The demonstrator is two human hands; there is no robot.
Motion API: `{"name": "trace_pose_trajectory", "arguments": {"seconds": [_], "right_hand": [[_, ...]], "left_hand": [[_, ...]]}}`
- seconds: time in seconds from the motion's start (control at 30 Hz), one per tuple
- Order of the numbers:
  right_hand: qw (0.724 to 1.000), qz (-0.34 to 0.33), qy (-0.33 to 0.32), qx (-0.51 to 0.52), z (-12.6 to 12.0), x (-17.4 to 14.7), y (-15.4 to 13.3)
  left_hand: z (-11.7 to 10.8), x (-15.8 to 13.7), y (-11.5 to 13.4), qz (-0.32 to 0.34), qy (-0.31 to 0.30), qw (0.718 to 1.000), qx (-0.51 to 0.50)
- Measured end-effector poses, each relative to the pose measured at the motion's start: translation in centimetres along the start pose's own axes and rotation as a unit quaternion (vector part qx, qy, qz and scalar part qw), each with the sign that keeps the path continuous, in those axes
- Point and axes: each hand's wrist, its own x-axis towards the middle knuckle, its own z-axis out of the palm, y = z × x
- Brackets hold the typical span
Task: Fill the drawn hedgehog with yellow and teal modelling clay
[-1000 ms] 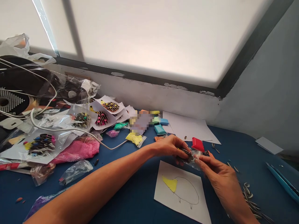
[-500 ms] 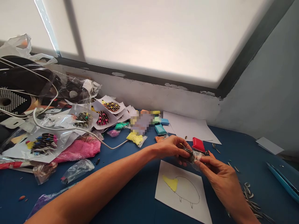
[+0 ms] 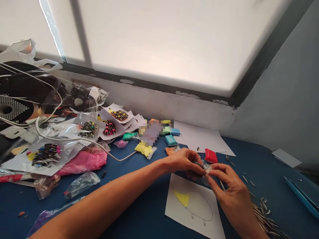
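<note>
A small crinkled clear plastic bag (image 3: pixel 206 168) is pinched between my two hands above the blue table. My left hand (image 3: pixel 185 161) grips its left side, where something dark shows at the fingertips. On the right side, my right hand (image 3: pixel 230 187) holds the bag with thumb and fingers; dark bits show under its fingers, too small to name. Just below lies a white card (image 3: pixel 174 209) with a pencil outline of a rounded animal body and two small legs. Yellow clay (image 3: pixel 183 199) fills the pointed part at its left.
Striped sunflower seeds (image 3: pixel 264 215) lie heaped by my right wrist. A red packet (image 3: pixel 210 155) sits behind my hands, with white sheets (image 3: pixel 199 136) beyond. Teal tweezers (image 3: pixel 301 196) are at far right. Seed-covered cards (image 3: pixel 46 154), bags and a white cable (image 3: pixel 74 139) crowd the left.
Both hands have drawn closer together on the plastic bag, and the fingers have shifted their hold. More of the seed heap shows beside my right wrist. The card lies in place.
</note>
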Motion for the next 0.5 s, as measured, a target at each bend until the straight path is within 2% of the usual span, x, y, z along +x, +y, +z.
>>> {"name": "trace_pose_trajectory", "arguments": {"seconds": [0.13,0.3,0.4,0.5], "right_hand": [[1.000,-0.005,0.015,0.009,0.6,-0.1,0.0],[0.995,0.012,0.072,0.065,0.1,-0.2,-0.6],[0.988,0.056,0.088,0.112,-0.7,0.0,-1.1],[0.980,0.118,0.061,0.151,-1.1,0.4,-1.3]], "left_hand": [[0.3,0.0,0.0,-0.008,0.011,1.000,0.010],[0.1,0.3,0.1,0.024,0.050,0.998,0.026],[-0.5,0.6,0.2,0.028,0.118,0.985,0.126],[-1.4,0.9,0.2,0.048,0.191,0.951,0.237]]}}
